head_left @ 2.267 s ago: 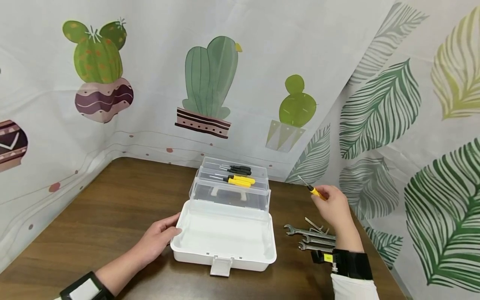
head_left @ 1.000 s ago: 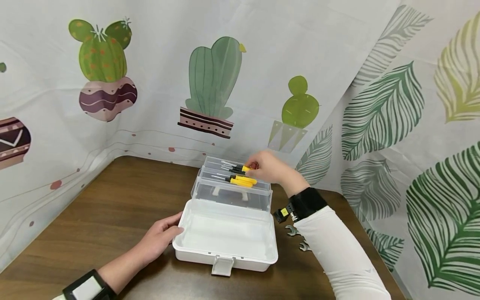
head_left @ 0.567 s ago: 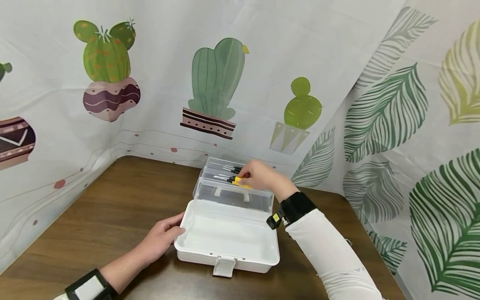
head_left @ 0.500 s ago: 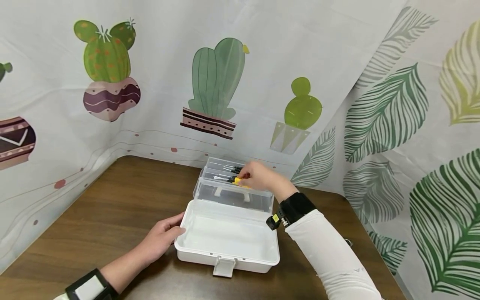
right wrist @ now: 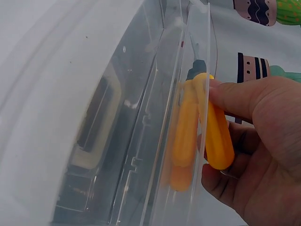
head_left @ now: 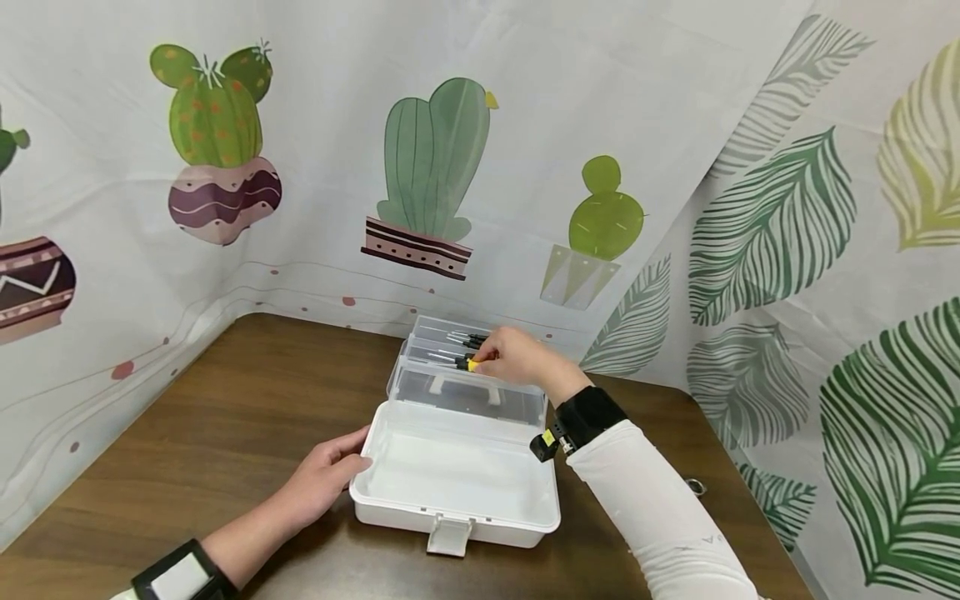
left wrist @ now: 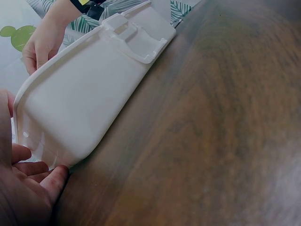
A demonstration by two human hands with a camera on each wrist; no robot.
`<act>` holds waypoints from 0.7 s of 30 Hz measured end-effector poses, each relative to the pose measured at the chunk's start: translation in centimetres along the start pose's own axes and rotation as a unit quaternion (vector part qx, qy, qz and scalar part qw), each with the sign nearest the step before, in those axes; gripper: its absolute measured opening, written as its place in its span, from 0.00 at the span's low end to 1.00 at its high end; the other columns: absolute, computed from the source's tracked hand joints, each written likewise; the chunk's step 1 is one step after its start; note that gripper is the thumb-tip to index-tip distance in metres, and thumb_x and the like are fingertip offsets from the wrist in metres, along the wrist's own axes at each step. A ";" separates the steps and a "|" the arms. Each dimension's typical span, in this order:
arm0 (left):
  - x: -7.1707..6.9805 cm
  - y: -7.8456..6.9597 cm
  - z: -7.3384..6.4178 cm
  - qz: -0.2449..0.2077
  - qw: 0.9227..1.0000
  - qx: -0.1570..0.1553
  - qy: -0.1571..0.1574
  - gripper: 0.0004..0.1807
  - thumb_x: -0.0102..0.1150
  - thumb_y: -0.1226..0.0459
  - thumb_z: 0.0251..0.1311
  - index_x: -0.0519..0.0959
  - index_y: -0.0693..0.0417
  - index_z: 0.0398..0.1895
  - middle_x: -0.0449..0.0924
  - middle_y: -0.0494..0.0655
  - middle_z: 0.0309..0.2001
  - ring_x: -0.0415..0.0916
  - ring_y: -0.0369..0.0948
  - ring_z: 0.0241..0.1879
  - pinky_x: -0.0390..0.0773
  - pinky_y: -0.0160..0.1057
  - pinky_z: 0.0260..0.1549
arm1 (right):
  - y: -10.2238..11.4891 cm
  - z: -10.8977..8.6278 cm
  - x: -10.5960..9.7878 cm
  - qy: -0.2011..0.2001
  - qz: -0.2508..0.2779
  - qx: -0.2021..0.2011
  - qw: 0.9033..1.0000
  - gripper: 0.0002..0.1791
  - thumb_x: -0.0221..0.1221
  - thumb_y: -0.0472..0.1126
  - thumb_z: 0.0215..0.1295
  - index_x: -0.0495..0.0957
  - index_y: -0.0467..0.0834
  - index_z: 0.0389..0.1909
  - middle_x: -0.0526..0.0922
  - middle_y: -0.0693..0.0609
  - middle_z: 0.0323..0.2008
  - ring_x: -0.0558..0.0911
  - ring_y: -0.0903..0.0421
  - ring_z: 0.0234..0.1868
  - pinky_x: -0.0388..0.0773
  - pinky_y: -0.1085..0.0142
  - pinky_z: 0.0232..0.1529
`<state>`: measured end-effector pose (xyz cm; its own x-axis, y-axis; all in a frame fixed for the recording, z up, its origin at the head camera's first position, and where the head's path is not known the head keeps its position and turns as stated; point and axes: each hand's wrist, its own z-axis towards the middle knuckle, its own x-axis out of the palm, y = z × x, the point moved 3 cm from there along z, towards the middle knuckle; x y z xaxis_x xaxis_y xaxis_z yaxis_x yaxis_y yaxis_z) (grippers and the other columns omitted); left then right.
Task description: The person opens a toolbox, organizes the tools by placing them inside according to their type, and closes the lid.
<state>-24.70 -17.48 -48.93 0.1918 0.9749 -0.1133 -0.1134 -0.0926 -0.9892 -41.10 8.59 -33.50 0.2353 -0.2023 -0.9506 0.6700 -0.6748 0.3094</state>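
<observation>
A white toolbox point(head_left: 397, 517) lies opened on the wooden table, with clear stepped trays point(head_left: 415, 357) raised behind its base. My left hand point(head_left: 324, 477) grips the left side of the base, thumb over the rim; the left wrist view has its fingers at the box corner. Over the trays, my right hand point(head_left: 519, 358) pinches a screwdriver by its yellow handle point(right wrist: 217, 134), just at the tray wall. Beside it, other yellow screwdrivers point(right wrist: 185, 125) show through the clear plastic. Several black screwdrivers point(head_left: 472, 338) lie in the rear tray, partly covered by the right hand.
On the front of the box hangs a white latch point(head_left: 450, 536). Right of the sleeve, one ring end of a metal wrench point(head_left: 696, 486) shows; the arm hides the rest. A printed cloth point(head_left: 322, 167) closes off the back and sides of the table.
My right hand has carried the yellow screwdriver from the right, above the wrenches, to the rear tray, then forward and down to the yellow screwdrivers' tray. The left hand stays on the toolbox.
</observation>
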 end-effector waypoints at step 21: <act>0.0 -0.3 -0.1 0.015 1.000 -0.007 -0.013 0.33 0.51 0.65 0.72 0.59 0.68 0.77 0.68 0.69 0.72 0.79 0.42 0.57 0.82 0.32 0.48 | -0.1 1.1 -0.3 0.014 0.040 0.032 0.999 0.04 0.69 0.40 0.65 0.88 0.48 0.30 0.87 0.54 0.30 0.78 0.59 0.28 0.76 0.67 0.33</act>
<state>-24.59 -17.45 -48.65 0.1639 0.9765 -0.1398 -0.1049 -0.1237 -0.9868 -42.03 7.95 -33.27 0.3065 -0.2372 -0.9218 0.6017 -0.7022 0.3807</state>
